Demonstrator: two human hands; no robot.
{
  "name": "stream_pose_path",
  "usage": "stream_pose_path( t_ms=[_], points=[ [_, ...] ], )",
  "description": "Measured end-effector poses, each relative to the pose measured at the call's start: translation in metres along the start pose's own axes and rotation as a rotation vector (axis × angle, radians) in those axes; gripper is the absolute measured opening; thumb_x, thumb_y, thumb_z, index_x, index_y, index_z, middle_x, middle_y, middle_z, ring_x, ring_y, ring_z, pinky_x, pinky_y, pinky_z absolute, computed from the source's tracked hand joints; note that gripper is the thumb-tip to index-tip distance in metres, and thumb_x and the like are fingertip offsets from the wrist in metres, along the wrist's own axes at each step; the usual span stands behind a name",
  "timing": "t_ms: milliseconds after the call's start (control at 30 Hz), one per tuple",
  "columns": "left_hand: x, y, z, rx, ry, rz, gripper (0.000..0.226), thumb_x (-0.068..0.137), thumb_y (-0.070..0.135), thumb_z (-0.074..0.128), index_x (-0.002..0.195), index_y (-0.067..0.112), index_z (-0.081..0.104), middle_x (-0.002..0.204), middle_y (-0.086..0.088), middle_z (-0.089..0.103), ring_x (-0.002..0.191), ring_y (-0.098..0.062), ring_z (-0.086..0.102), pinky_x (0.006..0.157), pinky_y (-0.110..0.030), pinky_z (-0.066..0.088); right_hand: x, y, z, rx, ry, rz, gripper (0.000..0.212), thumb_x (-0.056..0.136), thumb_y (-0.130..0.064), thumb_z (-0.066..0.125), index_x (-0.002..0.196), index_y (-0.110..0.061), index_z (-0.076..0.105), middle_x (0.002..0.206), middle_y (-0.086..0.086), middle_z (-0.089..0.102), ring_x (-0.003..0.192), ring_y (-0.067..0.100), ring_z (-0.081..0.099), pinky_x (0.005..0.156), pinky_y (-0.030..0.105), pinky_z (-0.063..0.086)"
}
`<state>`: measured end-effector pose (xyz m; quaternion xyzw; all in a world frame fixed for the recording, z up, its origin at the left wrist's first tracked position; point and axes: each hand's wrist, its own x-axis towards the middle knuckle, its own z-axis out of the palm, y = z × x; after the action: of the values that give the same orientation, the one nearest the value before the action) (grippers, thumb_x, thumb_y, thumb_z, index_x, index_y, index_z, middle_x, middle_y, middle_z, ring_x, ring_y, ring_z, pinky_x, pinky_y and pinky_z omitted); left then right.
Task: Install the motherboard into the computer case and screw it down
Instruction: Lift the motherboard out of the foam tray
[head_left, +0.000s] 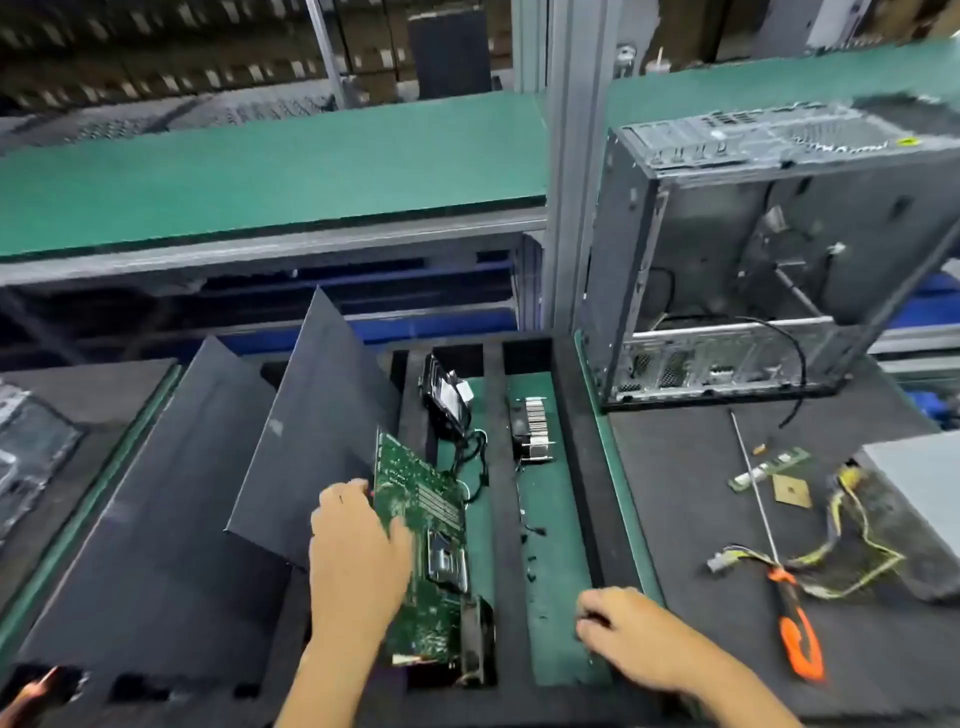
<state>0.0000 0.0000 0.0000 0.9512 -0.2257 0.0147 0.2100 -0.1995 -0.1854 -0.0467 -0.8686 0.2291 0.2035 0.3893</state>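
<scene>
left hand (358, 551): grips the green rectangular motherboard (426, 551), tilted on edge in a slot of the black foam tray (571, 467) | right hand (623, 636): fingers curled on the tray's right wall | open grey metal computer case (737, 260): upright, right of tray, behind orange-handled screwdriver (789, 613)

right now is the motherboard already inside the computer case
No, the left hand grips the motherboard on edge over the foam tray, while the computer case stands apart.

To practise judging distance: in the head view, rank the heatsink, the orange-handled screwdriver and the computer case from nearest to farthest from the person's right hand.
From the right hand:
1. Orange-handled screwdriver, just to its right on the mat.
2. Heatsink, ahead in the tray slot.
3. Computer case, far back right.
</scene>
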Motion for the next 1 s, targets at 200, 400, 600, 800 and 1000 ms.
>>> stream_pose_path(
  t_ms=[200,400,600,800,1000],
  points=[
    [0.02,-0.016,0.022,-0.124,-0.275,-0.27,0.033,0.096,0.038,0.046,0.109,0.008,0.05,0.096,-0.011,0.062,0.083,-0.03,0.057,0.067,-0.035,0.04,0.013,-0.002,0.002,0.033,-0.011,0.01,0.019,0.09,-0.032,0.045,0.073,-0.027,0.053,0.086,0.001,0.068,0.067,0.014,0.053,0.064,0.03,0.043],
    [0.029,-0.024,0.034,-0.242,-0.272,-0.361,0.021,0.095,0.039,0.048,0.094,0.018,0.048,0.079,0.004,0.054,0.069,-0.007,0.048,0.054,-0.03,0.032,0.016,0.001,0.0,0.023,-0.048,0.032,0.017,0.092,-0.03,0.044,0.079,-0.027,0.056,0.089,0.002,0.069,0.07,0.017,0.057,0.065,0.031,0.044],
    [0.027,-0.027,0.042,-0.252,-0.259,-0.333,0.027,0.096,0.036,0.047,0.084,0.013,0.056,0.08,-0.002,0.061,0.072,-0.018,0.055,0.06,-0.032,0.039,0.02,0.0,-0.001,0.028,-0.08,0.044,0.017,0.094,-0.027,0.043,0.083,-0.024,0.056,0.094,0.0,0.069,0.066,0.012,0.053,0.064,0.027,0.044],
    [0.032,-0.018,0.032,-0.225,-0.232,-0.267,0.032,0.097,0.033,0.047,0.077,0.011,0.056,0.072,-0.004,0.061,0.067,-0.018,0.055,0.054,-0.03,0.036,0.024,-0.006,-0.004,-0.012,-0.133,0.021,0.016,0.095,-0.031,0.044,0.087,-0.024,0.056,0.093,0.0,0.067,0.066,0.013,0.049,0.063,0.027,0.04],
    [0.043,0.009,-0.014,-0.257,-0.075,-0.138,0.035,0.097,0.036,0.045,0.071,0.012,0.05,0.066,-0.003,0.058,0.063,-0.018,0.052,0.051,-0.029,0.033,0.026,-0.012,-0.008,-0.003,-0.093,0.008,0.016,0.095,-0.031,0.046,0.082,-0.029,0.055,0.094,-0.004,0.069,0.065,0.01,0.05,0.064,0.025,0.042]
  ],
)
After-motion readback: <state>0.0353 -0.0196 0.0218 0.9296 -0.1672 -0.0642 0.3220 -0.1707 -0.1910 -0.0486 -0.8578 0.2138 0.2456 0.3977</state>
